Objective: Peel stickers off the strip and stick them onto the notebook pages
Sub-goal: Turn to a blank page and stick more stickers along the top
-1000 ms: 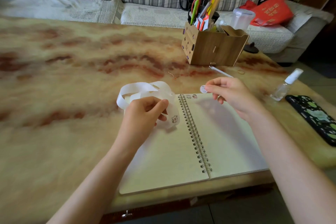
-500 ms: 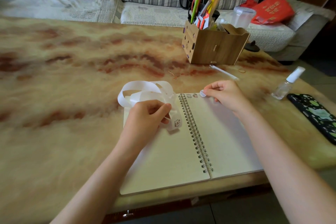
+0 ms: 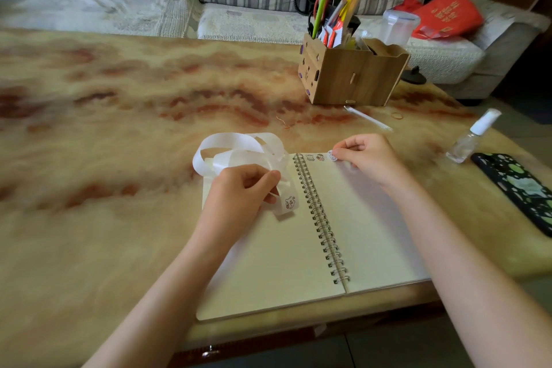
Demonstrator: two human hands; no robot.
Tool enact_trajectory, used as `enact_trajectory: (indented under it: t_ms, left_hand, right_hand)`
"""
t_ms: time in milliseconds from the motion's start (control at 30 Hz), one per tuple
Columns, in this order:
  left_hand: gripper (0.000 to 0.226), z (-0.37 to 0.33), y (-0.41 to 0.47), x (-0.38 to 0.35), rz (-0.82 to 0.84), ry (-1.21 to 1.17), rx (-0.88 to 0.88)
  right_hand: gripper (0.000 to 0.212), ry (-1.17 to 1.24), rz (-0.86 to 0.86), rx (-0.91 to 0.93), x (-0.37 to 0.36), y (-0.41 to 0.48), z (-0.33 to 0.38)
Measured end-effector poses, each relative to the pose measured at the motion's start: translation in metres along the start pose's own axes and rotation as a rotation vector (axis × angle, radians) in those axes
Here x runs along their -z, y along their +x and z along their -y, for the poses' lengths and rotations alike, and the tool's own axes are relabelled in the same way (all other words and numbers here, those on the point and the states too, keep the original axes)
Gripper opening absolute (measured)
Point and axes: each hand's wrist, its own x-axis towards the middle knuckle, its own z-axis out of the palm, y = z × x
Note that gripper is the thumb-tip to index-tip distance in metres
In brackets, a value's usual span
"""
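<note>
An open spiral notebook [image 3: 283, 254] with cream pages lies at the table's near edge. My left hand [image 3: 239, 191] grips a curled white sticker strip [image 3: 236, 149] over the left page; one cartoon sticker [image 3: 289, 202] shows on its hanging end. My right hand [image 3: 366, 155] has curled fingers at the top left corner of the right page, with fingertips on a small round sticker [image 3: 332, 155]. Two other small stickers [image 3: 315, 157] sit beside it along the page's top edge.
A wooden organiser [image 3: 352, 75] with pens and scissors stands behind the notebook. A white stick [image 3: 369, 118] and a rubber band [image 3: 397, 115] lie near it. A clear spray bottle [image 3: 473, 136] and a patterned phone [image 3: 521, 188] are at right. A sofa runs behind the marbled table [image 3: 104, 128].
My right hand carried the round sticker down from above the table onto the top edge of the right page. My left hand kept its hold on the strip.
</note>
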Motion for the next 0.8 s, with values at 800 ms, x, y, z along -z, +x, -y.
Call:
enact_trajectory:
  t_ms: [800]
  left_hand:
    - [0.022,0.001,0.0,0.0,0.001,0.004,0.012]
  right_hand:
    - [0.013,-0.156,-0.096,0.053,-0.008,0.007,-0.013]
